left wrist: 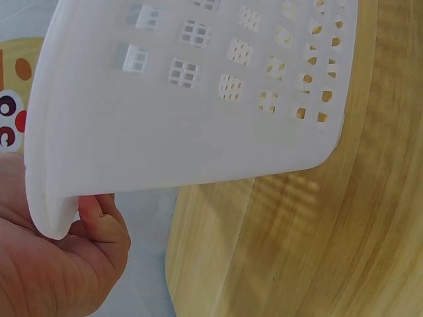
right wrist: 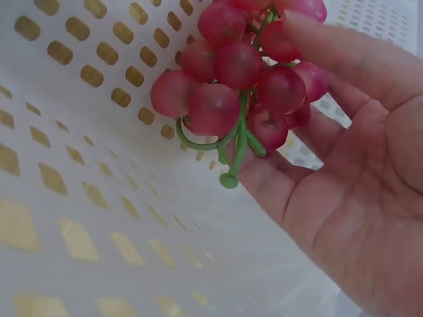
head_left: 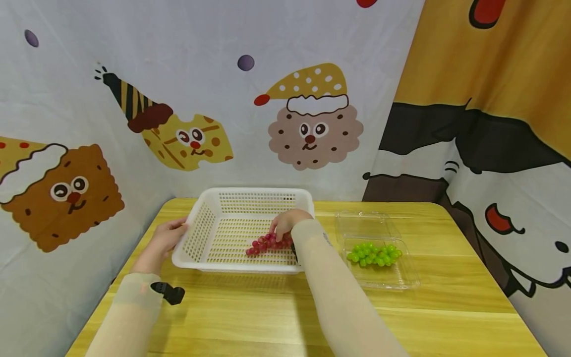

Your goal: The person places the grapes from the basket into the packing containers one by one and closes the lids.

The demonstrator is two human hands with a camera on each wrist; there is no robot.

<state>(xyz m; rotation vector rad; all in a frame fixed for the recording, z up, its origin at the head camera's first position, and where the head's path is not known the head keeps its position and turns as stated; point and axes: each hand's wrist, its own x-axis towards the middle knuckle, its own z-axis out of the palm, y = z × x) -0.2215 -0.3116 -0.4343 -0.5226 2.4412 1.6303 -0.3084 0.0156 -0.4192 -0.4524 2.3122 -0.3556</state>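
Red grapes (head_left: 261,243) inside white basket (head_left: 241,268), toward near side; long axis roughly left to right, extending leftward from right hand (head_left: 289,222), clamped in its fingers (right wrist: 268,186). Left hand (head_left: 166,238) farther off, gripping basket's left end.

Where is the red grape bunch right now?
In the head view, the red grape bunch is inside the white basket, toward its near right, held by the right hand, left of the green grapes.

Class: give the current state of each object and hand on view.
White perforated plastic basket: upright
Bunch of round red grapes: held, inside basket
Clear plastic box: lid open
Bunch of green grapes: lying in box
Left hand: gripping basket
Right hand: holding red grapes
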